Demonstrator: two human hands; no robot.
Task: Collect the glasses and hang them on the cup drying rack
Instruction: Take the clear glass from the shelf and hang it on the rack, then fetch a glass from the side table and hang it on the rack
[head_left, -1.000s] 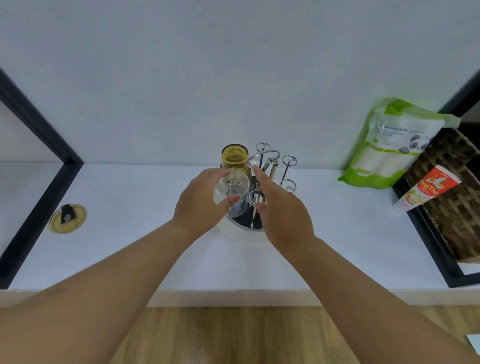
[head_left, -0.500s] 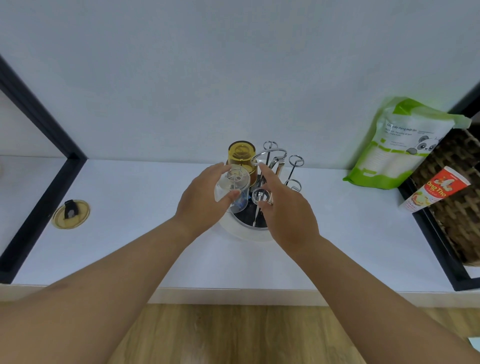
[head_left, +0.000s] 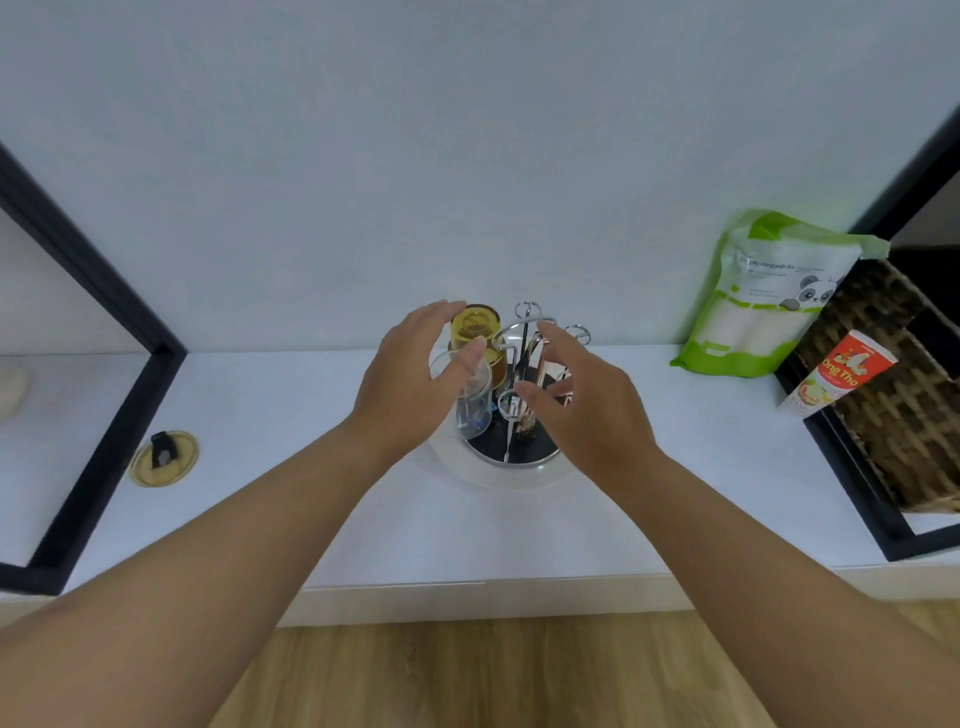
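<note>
- Rack (head_left: 511, 415): thin chrome wire pegs ending in small loops, rising from a round dark base inside a shallow white dish, centre of the frame on the smooth white counter (head_left: 270, 499).
- Clear glass (head_left: 470, 392): smooth, cylindrical, upside down over a peg on the rack's left side.
- Amber glass (head_left: 475, 332): translucent yellow, also inverted, just behind the clear one.
- Left hand (head_left: 410, 379): fingers loosely spread and curved over the clear glass, thumb tip at its upper edge; whether it truly grips, I cannot tell.
- Right hand (head_left: 582, 410): fingers apart, grasping nothing, beside the pegs.
- Green pouch (head_left: 769, 296): soft plastic, leaning on the wall, upper right.
- Woven basket (head_left: 904, 395): dark wicker, far right, with a red-and-white tube (head_left: 836, 376) against it.
- Round yellowish lid (head_left: 164, 458): flat, left of centre.
</note>
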